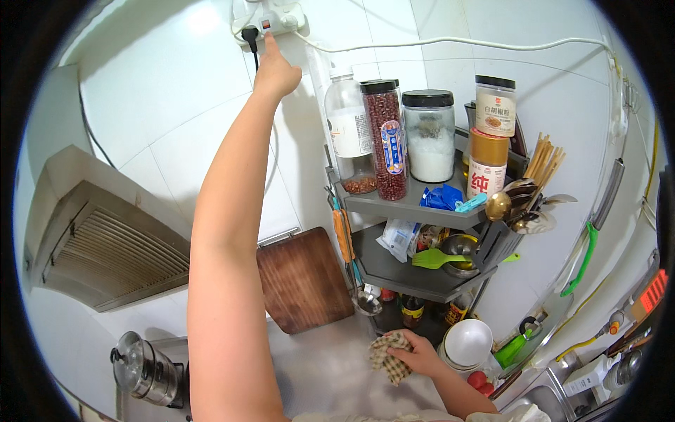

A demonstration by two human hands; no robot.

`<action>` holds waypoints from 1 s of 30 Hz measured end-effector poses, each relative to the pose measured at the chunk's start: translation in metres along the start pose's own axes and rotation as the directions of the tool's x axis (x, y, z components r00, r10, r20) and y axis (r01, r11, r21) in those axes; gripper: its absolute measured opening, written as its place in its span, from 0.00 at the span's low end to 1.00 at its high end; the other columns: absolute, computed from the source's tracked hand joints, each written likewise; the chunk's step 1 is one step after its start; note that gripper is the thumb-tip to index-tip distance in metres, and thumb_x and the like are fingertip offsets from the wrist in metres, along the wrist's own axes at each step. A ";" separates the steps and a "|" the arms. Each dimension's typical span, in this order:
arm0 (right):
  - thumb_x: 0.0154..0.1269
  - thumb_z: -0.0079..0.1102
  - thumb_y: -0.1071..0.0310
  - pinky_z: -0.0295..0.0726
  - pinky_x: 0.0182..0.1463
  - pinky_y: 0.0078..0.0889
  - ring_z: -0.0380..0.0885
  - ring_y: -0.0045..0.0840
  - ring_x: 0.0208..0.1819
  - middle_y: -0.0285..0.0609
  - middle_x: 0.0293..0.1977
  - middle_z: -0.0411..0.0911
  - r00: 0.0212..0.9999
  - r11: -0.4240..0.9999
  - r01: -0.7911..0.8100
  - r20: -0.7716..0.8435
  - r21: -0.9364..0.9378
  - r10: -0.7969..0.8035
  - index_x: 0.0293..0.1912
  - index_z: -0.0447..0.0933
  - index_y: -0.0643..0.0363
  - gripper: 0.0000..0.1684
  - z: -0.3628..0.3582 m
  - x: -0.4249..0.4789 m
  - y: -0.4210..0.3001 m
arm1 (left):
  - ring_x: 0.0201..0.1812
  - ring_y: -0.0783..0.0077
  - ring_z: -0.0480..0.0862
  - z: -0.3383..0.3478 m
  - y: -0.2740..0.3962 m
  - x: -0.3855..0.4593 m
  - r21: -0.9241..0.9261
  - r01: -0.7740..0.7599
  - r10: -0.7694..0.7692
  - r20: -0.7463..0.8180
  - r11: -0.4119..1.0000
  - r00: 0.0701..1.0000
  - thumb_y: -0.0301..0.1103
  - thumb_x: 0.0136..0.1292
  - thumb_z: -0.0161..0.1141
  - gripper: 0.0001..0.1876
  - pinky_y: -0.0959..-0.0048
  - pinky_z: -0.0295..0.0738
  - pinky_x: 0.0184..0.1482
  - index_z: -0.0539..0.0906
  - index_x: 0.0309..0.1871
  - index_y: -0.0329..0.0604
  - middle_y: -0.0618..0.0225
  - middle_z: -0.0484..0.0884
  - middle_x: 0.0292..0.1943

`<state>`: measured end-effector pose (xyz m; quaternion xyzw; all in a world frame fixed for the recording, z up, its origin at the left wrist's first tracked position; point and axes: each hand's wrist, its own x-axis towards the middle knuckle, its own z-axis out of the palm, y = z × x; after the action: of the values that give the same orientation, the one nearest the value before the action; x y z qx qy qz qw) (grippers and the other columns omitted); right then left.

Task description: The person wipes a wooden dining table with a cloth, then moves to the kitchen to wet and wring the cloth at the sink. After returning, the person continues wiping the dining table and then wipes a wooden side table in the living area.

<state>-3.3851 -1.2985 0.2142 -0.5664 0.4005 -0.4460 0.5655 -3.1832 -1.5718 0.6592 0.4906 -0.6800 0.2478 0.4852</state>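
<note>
My left hand [277, 74] is raised high against the tiled wall. Its index finger points up to the lower edge of a white power strip [277, 20], just below a switch [266, 24]; whether it presses cannot be told. That hand holds nothing, and its other fingers look curled. A black plug [250, 35] sits in the strip left of the fingertip. Low over the counter [321, 369], my right hand [419, 354] grips a crumpled checked cloth [390, 357]. White bowls [468, 342] are stacked just right of this hand.
A dark corner rack [411, 203] carries jars, a bottle and a utensil holder [501, 250] with chopsticks and spoons. A wooden cutting board [306, 279] leans against the wall. Left are a range hood [121, 242] and a lidded steel pot [142, 369]; a sink [548, 398] lies right.
</note>
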 end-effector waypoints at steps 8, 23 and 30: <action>0.63 0.62 0.66 0.76 0.43 0.22 0.76 0.13 0.39 0.34 0.39 0.80 0.998 1.000 -0.021 -0.058 -0.004 0.021 0.53 0.73 0.57 0.19 -0.011 0.021 0.016 | 0.47 0.48 0.80 0.018 -0.021 0.026 0.087 0.072 -0.079 0.088 0.994 0.993 0.32 0.50 0.59 0.55 0.61 0.75 0.52 0.28 0.72 0.48 0.41 0.77 0.48; 0.61 0.64 0.62 0.75 0.42 0.21 0.76 0.14 0.37 0.35 0.37 0.80 0.978 1.000 -0.008 -0.209 -0.023 0.003 0.49 0.74 0.60 0.20 -0.023 0.021 0.025 | 0.36 0.55 0.83 0.018 -0.017 0.052 0.082 0.148 -0.154 0.070 0.986 0.986 0.37 0.51 0.59 0.55 0.66 0.81 0.34 0.27 0.73 0.53 0.51 0.82 0.41; 0.60 0.65 0.64 0.75 0.41 0.21 0.76 0.13 0.36 0.35 0.36 0.80 0.964 0.999 -0.035 -0.264 -0.019 0.029 0.47 0.74 0.62 0.18 -0.027 0.020 0.022 | 0.34 0.61 0.83 0.019 -0.010 0.051 0.085 0.210 -0.212 0.025 0.974 0.977 0.38 0.52 0.59 0.54 0.70 0.82 0.29 0.30 0.73 0.55 0.57 0.82 0.40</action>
<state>-3.4039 -1.3258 0.1928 -0.5021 0.4862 -0.5035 0.5078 -3.1847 -1.6133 0.6963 0.5837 -0.6216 0.2139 0.4766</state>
